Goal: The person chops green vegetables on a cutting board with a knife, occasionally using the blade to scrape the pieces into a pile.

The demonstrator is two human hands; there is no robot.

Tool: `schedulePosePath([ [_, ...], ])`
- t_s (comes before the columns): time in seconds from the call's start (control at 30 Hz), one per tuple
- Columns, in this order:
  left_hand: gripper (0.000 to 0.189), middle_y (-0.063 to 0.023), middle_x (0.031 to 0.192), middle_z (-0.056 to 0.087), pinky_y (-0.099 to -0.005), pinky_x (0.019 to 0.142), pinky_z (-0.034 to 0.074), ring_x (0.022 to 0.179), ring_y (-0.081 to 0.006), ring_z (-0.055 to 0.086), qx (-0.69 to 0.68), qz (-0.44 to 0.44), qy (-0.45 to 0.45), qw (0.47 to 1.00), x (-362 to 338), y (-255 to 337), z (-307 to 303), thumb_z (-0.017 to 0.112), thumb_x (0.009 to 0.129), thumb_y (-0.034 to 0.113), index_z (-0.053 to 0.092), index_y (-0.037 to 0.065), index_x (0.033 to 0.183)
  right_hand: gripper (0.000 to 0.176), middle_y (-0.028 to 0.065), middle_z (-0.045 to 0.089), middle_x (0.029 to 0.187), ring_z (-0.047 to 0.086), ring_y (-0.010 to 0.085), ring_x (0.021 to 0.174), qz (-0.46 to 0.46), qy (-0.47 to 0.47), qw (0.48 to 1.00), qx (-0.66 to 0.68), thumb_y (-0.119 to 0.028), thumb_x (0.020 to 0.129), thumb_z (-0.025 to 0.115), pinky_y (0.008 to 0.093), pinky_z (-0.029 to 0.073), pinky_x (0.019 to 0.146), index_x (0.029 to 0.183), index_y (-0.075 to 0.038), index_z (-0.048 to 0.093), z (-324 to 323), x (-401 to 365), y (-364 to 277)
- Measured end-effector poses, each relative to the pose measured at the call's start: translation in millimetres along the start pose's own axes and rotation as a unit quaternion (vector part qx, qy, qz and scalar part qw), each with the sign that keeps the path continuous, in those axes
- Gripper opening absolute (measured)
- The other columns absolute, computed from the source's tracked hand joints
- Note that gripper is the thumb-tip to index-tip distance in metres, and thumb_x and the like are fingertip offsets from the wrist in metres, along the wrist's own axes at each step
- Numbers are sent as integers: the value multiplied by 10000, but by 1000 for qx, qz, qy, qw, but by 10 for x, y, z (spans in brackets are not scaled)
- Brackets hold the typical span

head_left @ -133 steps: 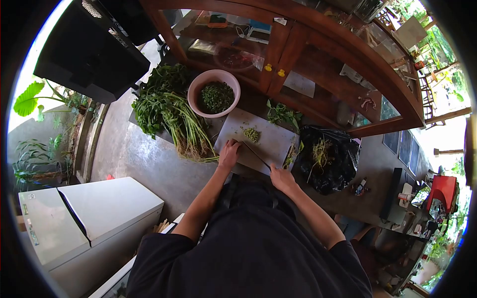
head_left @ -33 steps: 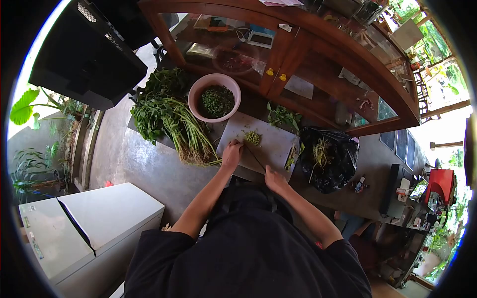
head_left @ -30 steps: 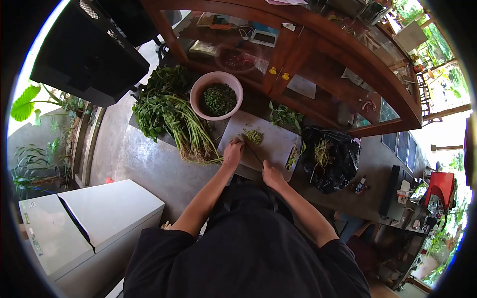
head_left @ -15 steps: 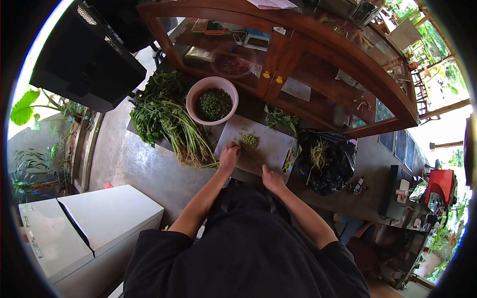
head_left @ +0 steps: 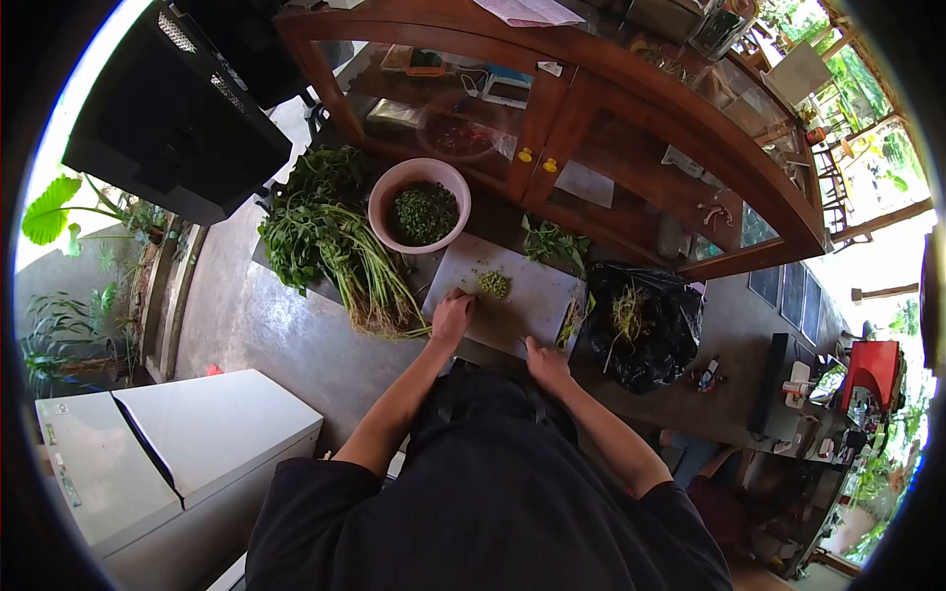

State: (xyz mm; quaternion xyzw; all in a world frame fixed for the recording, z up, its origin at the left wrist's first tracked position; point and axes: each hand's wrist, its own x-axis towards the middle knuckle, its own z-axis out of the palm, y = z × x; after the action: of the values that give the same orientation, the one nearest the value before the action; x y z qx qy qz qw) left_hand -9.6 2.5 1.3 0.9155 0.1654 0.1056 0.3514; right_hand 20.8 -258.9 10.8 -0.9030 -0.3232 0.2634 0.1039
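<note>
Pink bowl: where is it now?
Head view, upper centre-left: the pink bowl stands beyond the cutting board, right of the leafy bunch, before the wooden cabinet.

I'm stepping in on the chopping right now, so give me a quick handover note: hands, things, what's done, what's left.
Left hand: curled, resting on the near left corner of the cutting board; grip unclear.
Right hand: fisted at the board's near edge; what it grips is not clear.
Done: a small chopped pile on the board; the pink bowl behind it holds chopped greens.
To do: a big uncut bunch of greens left of the board, a few sprigs behind it. Trimmings lie in the black bag on the right.
</note>
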Motion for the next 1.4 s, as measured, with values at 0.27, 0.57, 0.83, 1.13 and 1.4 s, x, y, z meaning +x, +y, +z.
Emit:
schedulePosePath([
  [0.27, 174, -119, 974, 643, -431, 827, 510, 971, -333, 603, -2, 12, -3, 1000, -29, -17, 19, 632, 800, 104, 721, 56, 942, 402, 232, 669, 849, 659, 412, 774, 3, 10, 999, -41, -225, 940, 434, 534, 523, 693, 1292, -31, 417, -135, 76, 44],
  [0.57, 221, -138, 1028, 654, -438, 853, 502, 987, -351, 608, -14, -30, -26, 999, -20, -33, 29, 638, 784, 91, 716, 50, 987, 269, 222, 678, 840, 672, 409, 793, -5, -13, 1000, -28, -220, 928, 474, 529, 537, 682, 1140, -56, 454, -578, 4, -202],
  [0.83, 233, -145, 1032, 645, -434, 870, 493, 1008, -355, 595, -16, -10, -8, 1000, -26, -28, 49, 646, 772, 87, 708, 27, 988, 279, 219, 663, 764, 655, 426, 729, -31, -11, 999, -28, -252, 935, 476, 544, 519, 641, 1093, -24, 453, -605, -63, -221],
  [1.13, 220, -148, 987, 632, -440, 842, 485, 986, -356, 592, -6, 2, -5, 1000, -42, 14, 59, 628, 788, 71, 704, 36, 991, 239, 241, 666, 833, 652, 440, 805, -20, -44, 999, 3, -207, 926, 434, 553, 515, 691, 1075, -20, 455, -821, -109, -320],
  [1.4, 188, -147, 965, 634, -437, 824, 487, 958, -354, 600, -25, -5, 7, 1000, -67, 17, 49, 613, 800, 43, 708, 30, 961, 383, 277, 652, 1016, 639, 433, 955, 10, -73, 996, 50, -136, 918, 351, 539, 506, 823, 1270, 1, 413, -299, 155, -226],
])
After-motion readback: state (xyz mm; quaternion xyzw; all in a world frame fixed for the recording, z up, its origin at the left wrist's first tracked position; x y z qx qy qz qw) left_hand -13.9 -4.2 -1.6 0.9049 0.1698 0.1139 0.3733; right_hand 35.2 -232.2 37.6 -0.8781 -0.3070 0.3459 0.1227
